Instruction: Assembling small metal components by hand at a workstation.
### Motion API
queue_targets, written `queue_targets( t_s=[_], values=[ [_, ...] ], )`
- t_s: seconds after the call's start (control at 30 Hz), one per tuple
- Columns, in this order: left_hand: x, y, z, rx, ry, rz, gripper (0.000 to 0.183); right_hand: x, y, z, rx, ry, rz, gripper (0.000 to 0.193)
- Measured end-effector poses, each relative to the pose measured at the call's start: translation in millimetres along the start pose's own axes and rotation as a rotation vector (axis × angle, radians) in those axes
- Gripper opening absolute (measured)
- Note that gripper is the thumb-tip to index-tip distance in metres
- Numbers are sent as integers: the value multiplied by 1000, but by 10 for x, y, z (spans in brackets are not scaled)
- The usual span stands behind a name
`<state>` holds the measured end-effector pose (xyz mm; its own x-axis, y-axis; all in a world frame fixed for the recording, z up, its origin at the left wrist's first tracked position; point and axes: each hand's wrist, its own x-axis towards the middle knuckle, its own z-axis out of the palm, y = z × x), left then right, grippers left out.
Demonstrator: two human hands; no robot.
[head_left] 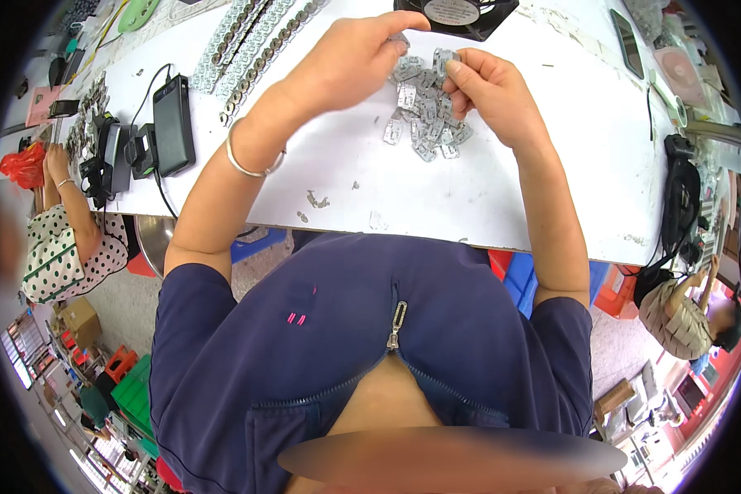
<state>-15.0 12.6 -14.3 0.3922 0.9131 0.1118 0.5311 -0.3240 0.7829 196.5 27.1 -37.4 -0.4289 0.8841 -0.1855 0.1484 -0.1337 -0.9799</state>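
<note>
A heap of small flat grey pieces [424,111] lies on the white table [337,173] in front of me. My right hand [494,90] is at the heap's upper right, its thumb and fingers pinching one small grey piece [445,62]. Above the heap's left side is my left hand [354,62], index finger stretched out toward a black fan [457,16]. Its thumb and other fingers are closed by a small grey piece [398,39], mostly covered by the hand. Left of that hand, several rows of small parts [251,49] lie side by side.
A black power bank [173,123] with a cable stands on the table's left. A phone [626,43] lies far right, near a black strap [679,198]. Scraps [317,200] dot the near edge. One person [74,239] sits left, another [679,313] right.
</note>
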Motion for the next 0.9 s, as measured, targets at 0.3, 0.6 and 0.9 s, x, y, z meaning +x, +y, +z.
queue_targets(
  t_s=[0.3, 0.6, 0.9],
  values=[
    [-78, -144, 194, 505, 291, 279, 25, 20, -123, 70, -157, 2, -5, 20],
    [-53, -194, 182, 582, 315, 338, 21, 77, -144, 113, -187, 1, -1, 18],
    [8, -276, 177, 522, 443, 369, 16, 111, -142, 118, -167, 118, -45, 21]
  ],
)
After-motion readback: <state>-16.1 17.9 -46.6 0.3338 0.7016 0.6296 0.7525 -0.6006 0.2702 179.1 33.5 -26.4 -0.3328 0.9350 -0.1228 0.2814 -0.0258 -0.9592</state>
